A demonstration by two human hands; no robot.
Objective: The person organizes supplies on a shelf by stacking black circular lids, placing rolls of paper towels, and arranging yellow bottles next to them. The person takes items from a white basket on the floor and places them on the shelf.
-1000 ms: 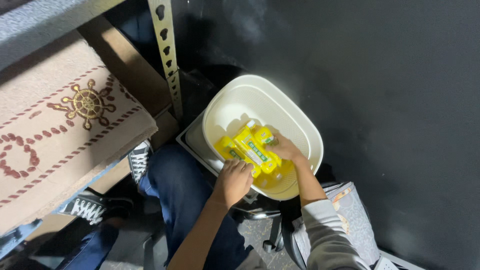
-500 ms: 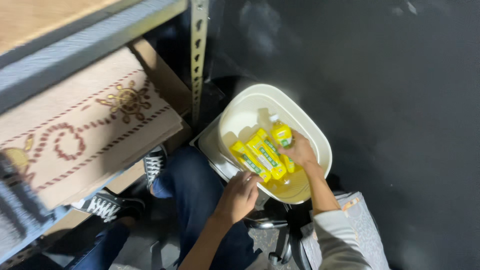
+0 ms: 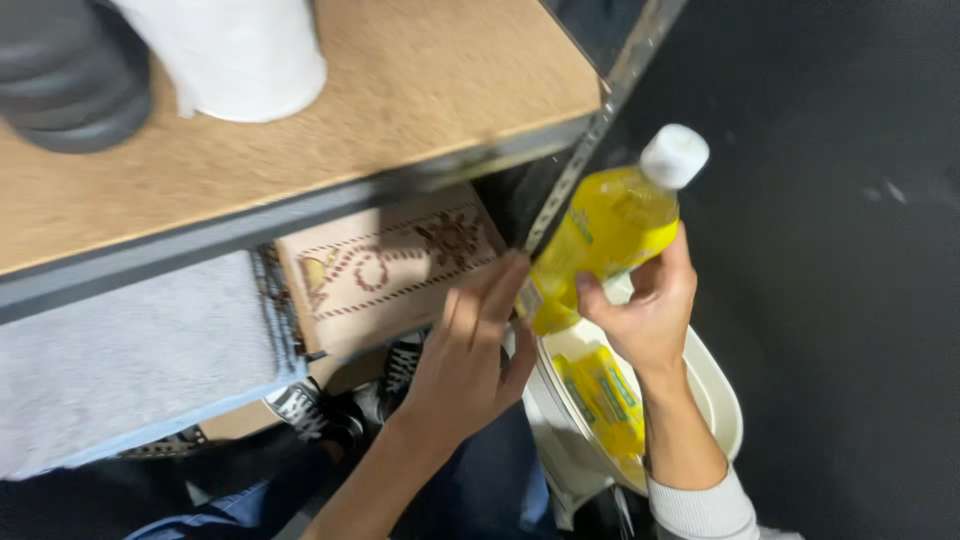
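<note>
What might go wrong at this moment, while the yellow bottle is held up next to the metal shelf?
1. The yellow bottle is tilted and very close to the shelf post; it may knock against the post.
2. The right hand grips only the bottle's lower part, while the left hand is open beside its base; the bottle might slip and fall.
3. If it falls, it may land on the other yellow bottles in the white basin below.

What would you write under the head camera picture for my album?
Right hand lifts a yellow plastic bottle with a white cap above a cream basin; left hand touches its base.
</note>
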